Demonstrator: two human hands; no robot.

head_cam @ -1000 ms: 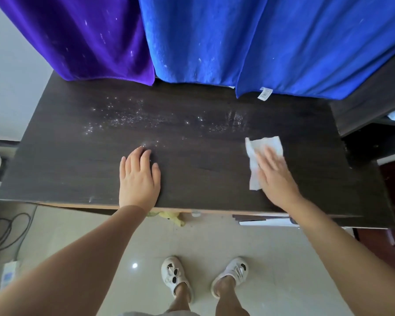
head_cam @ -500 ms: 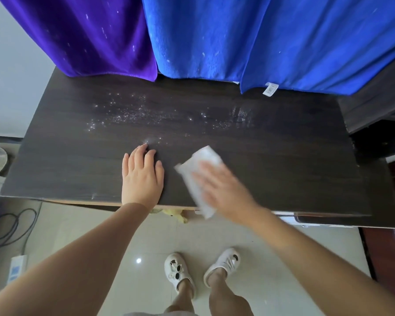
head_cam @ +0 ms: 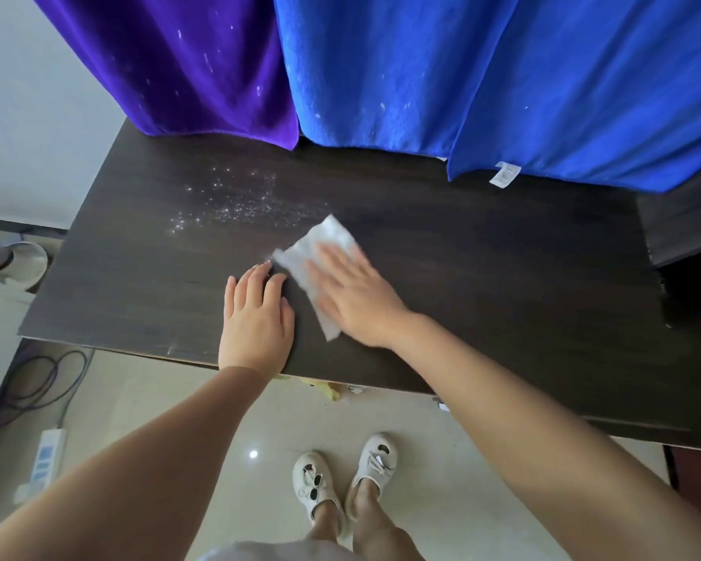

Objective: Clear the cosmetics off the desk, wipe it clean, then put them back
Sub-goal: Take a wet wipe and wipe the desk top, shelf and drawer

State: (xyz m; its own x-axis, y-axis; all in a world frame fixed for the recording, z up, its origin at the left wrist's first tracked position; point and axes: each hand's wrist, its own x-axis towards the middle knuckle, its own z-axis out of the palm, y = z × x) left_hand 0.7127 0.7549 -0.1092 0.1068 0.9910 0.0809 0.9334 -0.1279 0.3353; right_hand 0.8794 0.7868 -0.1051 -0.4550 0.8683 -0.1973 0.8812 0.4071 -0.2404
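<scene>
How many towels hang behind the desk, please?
2: a purple towel at the back left and a blue towel from the middle to the right. The blue may be several overlapping.

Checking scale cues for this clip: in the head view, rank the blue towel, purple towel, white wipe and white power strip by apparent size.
1. blue towel
2. purple towel
3. white wipe, partly under the right hand
4. power strip, not clearly smaller; it lies lower, on the floor.
</scene>
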